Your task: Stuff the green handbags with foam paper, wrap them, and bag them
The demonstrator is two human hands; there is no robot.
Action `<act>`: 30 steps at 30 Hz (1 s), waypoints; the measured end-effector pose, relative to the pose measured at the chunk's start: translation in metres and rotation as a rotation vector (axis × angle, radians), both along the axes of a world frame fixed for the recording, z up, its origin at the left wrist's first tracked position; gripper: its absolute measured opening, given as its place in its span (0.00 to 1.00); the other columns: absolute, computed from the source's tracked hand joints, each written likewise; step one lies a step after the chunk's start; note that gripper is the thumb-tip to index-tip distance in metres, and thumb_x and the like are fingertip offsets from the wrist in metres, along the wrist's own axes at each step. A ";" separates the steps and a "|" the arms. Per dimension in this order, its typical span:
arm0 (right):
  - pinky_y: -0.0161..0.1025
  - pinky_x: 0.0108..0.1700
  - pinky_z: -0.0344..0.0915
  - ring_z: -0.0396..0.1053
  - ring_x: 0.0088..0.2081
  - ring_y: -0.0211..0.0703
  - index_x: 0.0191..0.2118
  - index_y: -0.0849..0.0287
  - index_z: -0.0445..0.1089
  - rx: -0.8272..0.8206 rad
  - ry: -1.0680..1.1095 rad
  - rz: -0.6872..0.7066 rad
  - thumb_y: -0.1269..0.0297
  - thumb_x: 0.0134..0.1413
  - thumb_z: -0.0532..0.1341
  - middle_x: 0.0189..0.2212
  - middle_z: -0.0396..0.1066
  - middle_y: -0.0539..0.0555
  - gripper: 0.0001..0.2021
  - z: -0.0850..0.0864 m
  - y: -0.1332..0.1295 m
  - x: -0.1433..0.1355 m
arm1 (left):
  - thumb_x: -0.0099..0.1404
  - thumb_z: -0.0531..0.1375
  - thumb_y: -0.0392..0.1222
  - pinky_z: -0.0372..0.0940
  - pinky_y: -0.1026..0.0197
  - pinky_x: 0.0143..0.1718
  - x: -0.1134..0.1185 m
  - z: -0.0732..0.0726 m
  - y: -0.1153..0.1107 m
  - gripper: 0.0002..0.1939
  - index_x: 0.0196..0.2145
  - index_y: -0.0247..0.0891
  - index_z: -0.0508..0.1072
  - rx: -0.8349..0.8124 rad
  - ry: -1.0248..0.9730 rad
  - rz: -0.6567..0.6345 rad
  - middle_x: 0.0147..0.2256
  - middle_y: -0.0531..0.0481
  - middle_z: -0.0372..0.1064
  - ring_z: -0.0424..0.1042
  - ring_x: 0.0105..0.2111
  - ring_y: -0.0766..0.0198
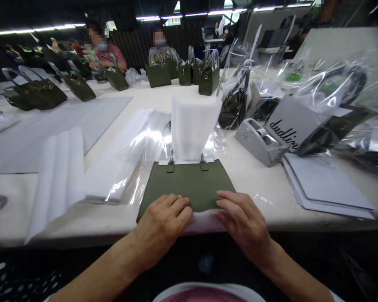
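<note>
A dark green handbag (192, 180) lies flat at the table's front edge, its handles pointing away from me. A white foam sheet (192, 126) sticks up beyond its handle side, and its near end (204, 222) shows below the bag's near edge. My left hand (165, 216) rests on the bag's near left part, fingers curled and closed at the sheet's near end. At the right near corner, my right hand (244, 220) has its thumb under the sheet and its fingers over the bag's edge. Both thumb tips are partly hidden.
Clear plastic and white sheets (116, 167) lie left of the bag. A grey tape dispenser (260, 140) and stacked white cards (329, 182) are on the right, near plastic-wrapped bags (340, 113). Several green handbags (159, 74) stand farther back, with people seated behind them.
</note>
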State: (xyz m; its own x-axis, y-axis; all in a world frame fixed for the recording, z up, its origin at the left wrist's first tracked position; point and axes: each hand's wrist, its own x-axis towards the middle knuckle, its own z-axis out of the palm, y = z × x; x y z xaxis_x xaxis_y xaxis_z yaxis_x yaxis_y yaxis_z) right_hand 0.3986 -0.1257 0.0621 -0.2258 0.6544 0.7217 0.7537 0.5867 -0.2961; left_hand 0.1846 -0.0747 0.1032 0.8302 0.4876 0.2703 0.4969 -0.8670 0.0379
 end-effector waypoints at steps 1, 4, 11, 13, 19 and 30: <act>0.45 0.42 0.65 0.67 0.39 0.44 0.40 0.62 0.66 0.039 -0.006 0.018 0.76 0.50 0.61 0.39 0.69 0.58 0.10 0.001 -0.006 0.007 | 0.65 0.52 0.34 0.66 0.56 0.36 0.000 0.001 0.002 0.06 0.29 0.36 0.64 -0.010 -0.005 -0.002 0.36 0.48 0.68 0.68 0.35 0.61; 0.48 0.54 0.59 0.67 0.43 0.43 0.40 0.62 0.70 0.135 -0.164 0.192 0.77 0.48 0.63 0.39 0.71 0.55 0.11 0.000 -0.023 0.024 | 0.65 0.52 0.35 0.66 0.58 0.33 0.001 0.001 0.003 0.07 0.28 0.36 0.63 -0.022 -0.028 -0.001 0.34 0.49 0.68 0.67 0.32 0.62; 0.45 0.55 0.61 0.64 0.50 0.45 0.43 0.65 0.69 0.083 -0.287 0.308 0.71 0.52 0.61 0.44 0.70 0.55 0.11 -0.011 0.002 0.026 | 0.64 0.53 0.37 0.65 0.61 0.30 0.002 0.012 0.009 0.09 0.26 0.36 0.63 -0.029 -0.091 -0.016 0.29 0.51 0.67 0.67 0.28 0.65; 0.42 0.52 0.64 0.65 0.49 0.44 0.42 0.64 0.70 0.078 -0.270 0.325 0.69 0.53 0.61 0.44 0.70 0.56 0.10 -0.009 0.009 0.025 | 0.64 0.54 0.40 0.66 0.61 0.35 0.007 0.031 0.029 0.06 0.31 0.36 0.65 -0.022 -0.122 -0.005 0.32 0.50 0.68 0.68 0.33 0.65; 0.42 0.52 0.61 0.63 0.51 0.43 0.42 0.62 0.70 0.045 -0.275 0.297 0.66 0.55 0.60 0.44 0.70 0.54 0.10 -0.006 0.012 0.025 | 0.59 0.56 0.58 0.45 0.35 0.55 0.062 0.088 0.140 0.32 0.52 0.31 0.59 0.323 -0.105 0.193 0.50 0.41 0.61 0.56 0.54 0.45; 0.40 0.44 0.61 0.65 0.48 0.41 0.41 0.64 0.69 0.029 -0.145 0.254 0.65 0.57 0.58 0.42 0.71 0.54 0.09 -0.013 0.018 0.018 | 0.61 0.53 0.33 0.53 0.64 0.17 0.102 0.081 0.079 0.05 0.28 0.39 0.65 0.122 0.291 -0.137 0.27 0.55 0.62 0.62 0.19 0.65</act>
State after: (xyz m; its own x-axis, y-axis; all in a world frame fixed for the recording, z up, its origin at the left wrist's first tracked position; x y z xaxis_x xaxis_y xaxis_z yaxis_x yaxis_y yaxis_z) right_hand 0.4166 -0.1073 0.0493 -0.4824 0.5429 0.6875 0.6147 0.7689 -0.1759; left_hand 0.2862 0.0047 0.1840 0.9366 0.3450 0.0622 0.3504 -0.9157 -0.1967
